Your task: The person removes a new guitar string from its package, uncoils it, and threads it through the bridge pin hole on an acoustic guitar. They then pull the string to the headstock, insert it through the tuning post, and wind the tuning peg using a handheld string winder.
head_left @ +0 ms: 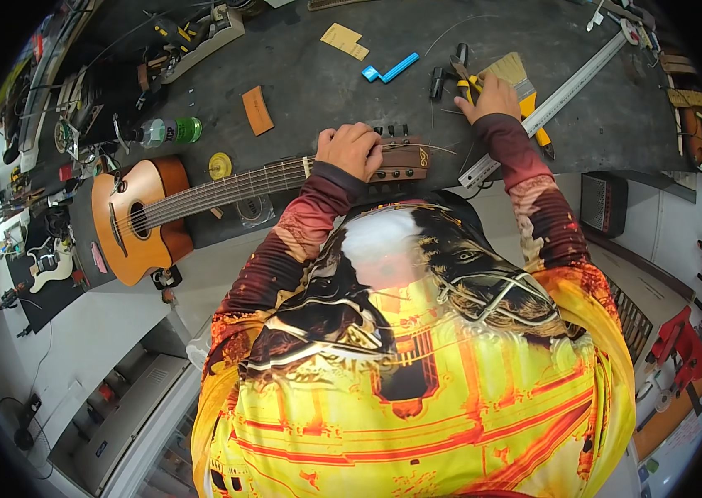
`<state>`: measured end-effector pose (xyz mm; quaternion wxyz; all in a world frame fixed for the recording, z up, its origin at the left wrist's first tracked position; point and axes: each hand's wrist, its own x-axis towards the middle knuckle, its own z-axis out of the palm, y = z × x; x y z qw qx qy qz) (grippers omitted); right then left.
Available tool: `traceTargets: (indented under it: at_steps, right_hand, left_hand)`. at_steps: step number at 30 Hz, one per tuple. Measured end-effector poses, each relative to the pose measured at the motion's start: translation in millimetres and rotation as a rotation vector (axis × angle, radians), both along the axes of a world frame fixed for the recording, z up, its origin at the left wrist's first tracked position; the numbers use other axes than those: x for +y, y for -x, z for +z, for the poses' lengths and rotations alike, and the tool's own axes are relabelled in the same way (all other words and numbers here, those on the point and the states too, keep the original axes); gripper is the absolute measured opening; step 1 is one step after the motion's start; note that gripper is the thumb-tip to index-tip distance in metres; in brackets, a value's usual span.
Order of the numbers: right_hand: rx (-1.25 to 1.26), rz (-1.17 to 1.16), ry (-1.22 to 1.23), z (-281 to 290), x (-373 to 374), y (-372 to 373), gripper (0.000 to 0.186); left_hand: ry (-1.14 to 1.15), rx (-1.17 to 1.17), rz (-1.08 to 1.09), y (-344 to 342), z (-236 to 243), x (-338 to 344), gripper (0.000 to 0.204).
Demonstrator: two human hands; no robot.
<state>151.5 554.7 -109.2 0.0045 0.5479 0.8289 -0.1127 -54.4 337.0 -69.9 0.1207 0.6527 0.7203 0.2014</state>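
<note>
An acoustic guitar (127, 241) lies across the front of the bench, its headstock (409, 158) toward the middle. My left hand (352, 151) is closed over the neck end and headstock, fingers curled. Loose string ends stick out past the tuners (399, 130). Farther right, my right hand (496, 98) has its fingers around a pair of yellow-handled pliers (473, 82); the palm hides part of the handles. Right beside that hand lie a flat brush (509, 70) and a long metal ruler (579, 79).
A blue string winder (392, 68), yellow paper pieces (345, 41) and a brown block (257, 110) lie on the dark bench (301, 83). A bottle with green liquid (170, 131) and a yellow round container (220, 165) are near the guitar body. Tools crowd the left side.
</note>
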Motion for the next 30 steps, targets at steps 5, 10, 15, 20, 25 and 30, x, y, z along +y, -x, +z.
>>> traceTargets:
  at_steps: [5,10,15,20,25,30]
  right_hand:
    - [0.062,0.028,0.142,-3,18,5,0.056]
    - [0.338,-0.089,0.051,9,13,-4,0.049]
    - [0.979,-0.278,0.793,79,-50,-16,0.027]
    - [0.747,-0.299,1.311,105,-139,-24,0.03]
    - [0.541,-0.161,1.01,96,-164,-13,0.019]
    - [0.462,-0.297,1.095,99,-166,7,0.022]
  left_hand:
    - [0.027,-0.025,0.0,1,0,2,0.011]
    - [0.018,-0.027,-0.01,0,0,2,0.011]
    - [-0.02,0.011,-0.025,-1,-3,2,0.011]
    - [-0.023,-0.002,-0.005,-6,0,6,0.012]
    - [-0.026,0.02,-0.035,-8,-1,8,0.012]
    - [-0.037,0.028,-0.031,-7,0,7,0.012]
